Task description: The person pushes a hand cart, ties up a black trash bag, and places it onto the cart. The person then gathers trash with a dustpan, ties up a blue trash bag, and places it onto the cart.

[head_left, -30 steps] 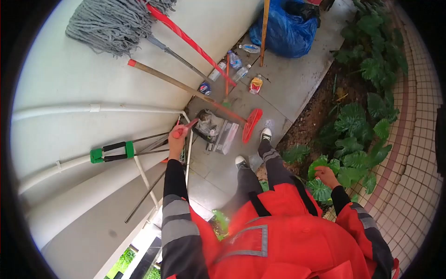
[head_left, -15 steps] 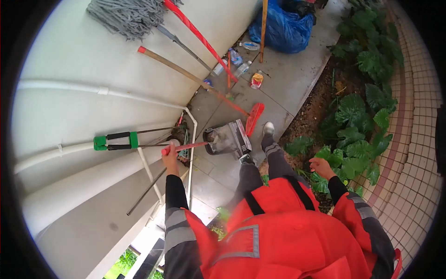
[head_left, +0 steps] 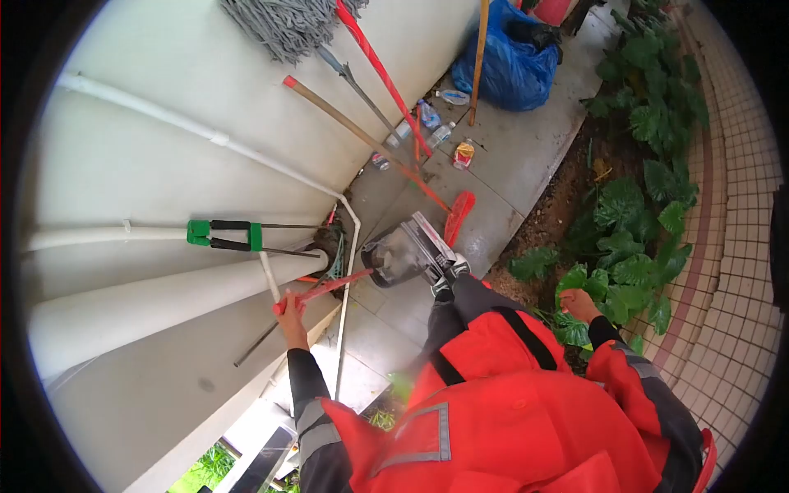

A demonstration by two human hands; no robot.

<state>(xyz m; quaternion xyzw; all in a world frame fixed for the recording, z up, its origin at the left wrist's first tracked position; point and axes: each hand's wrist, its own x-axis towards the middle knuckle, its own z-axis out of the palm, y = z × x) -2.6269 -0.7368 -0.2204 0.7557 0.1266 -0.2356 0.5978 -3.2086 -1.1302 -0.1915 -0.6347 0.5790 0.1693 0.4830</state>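
Note:
My left hand [head_left: 292,319] is closed around the red handle of a long-handled dustpan [head_left: 403,253]. The pan is a dark scoop with a pale printed panel along one edge, low over the paving just ahead of my shoes; what lies inside is unclear. Out to the side by the leafy plants, my right hand [head_left: 580,306] has curled fingers with nothing visible in them. Beyond the dustpan, a broom [head_left: 460,218] with a red head rests on the ground, its wooden handle leaning toward the wall.
A grey string mop [head_left: 283,25] and other poles lean on the left wall. Plastic bottles [head_left: 440,135] and a yellow-red container [head_left: 463,154] lie ahead, near a blue bag [head_left: 509,62]. A green-black handled tool [head_left: 223,235] stands by white pipes [head_left: 205,134]. Plants [head_left: 629,197] border the right.
My feet have come closer to the dustpan, one shoe having stepped back from beside the broom head. My left hand still holds the handle, slightly lower and further left. The view has shifted.

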